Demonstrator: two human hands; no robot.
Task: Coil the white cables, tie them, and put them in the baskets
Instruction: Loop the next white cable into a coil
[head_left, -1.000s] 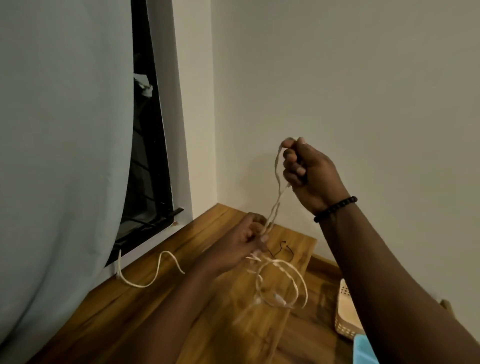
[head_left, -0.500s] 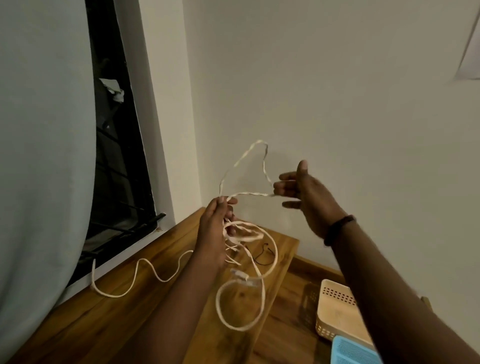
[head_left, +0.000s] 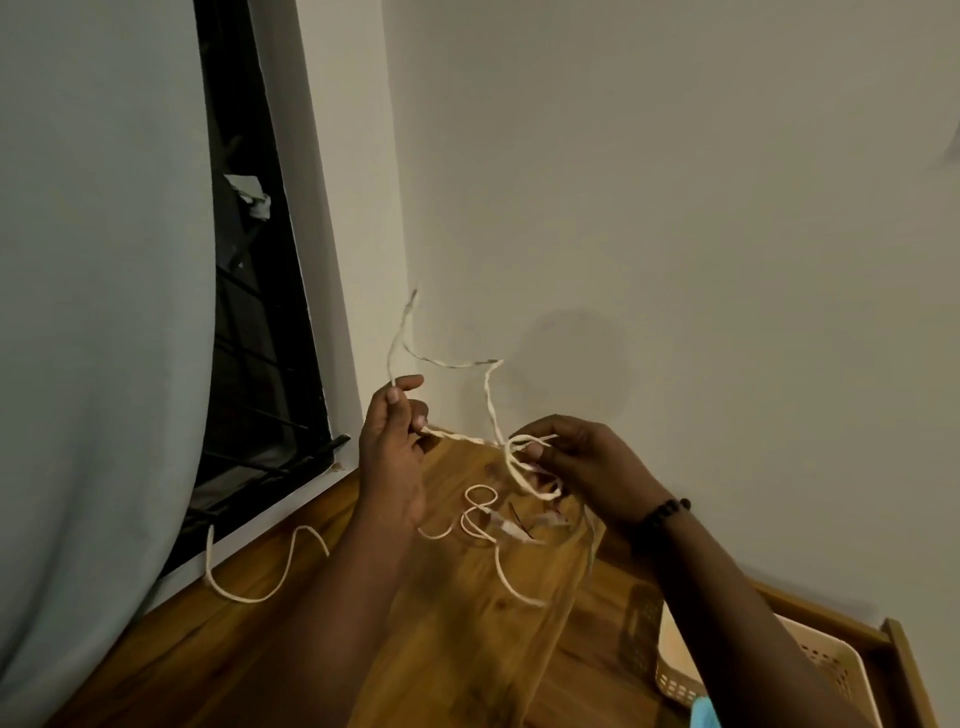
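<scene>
A thin white cable (head_left: 491, 402) is held in the air over a wooden table (head_left: 249, 644). My left hand (head_left: 392, 447) pinches one strand of it between thumb and fingers. My right hand (head_left: 576, 462) grips several short loops of the same cable, close to the left hand. A slack bight of the cable stands up above both hands, and its free end hangs down to loops (head_left: 480, 514) lying on the table. A second white cable (head_left: 244, 582) lies loose on the table by the window. A cream perforated basket (head_left: 831, 670) stands at lower right, partly hidden by my right arm.
The table stands in a corner: a plain wall behind and a dark barred window (head_left: 260, 364) with a pale curtain (head_left: 93, 312) to the left. A thin black tie (head_left: 519, 517) lies among the loops. A blue item (head_left: 704, 714) shows at the bottom edge.
My right hand was open with straight fingers beside the cable; it has come down toward the left hand and now grips the loops. The coil moved from my left hand to my right.
</scene>
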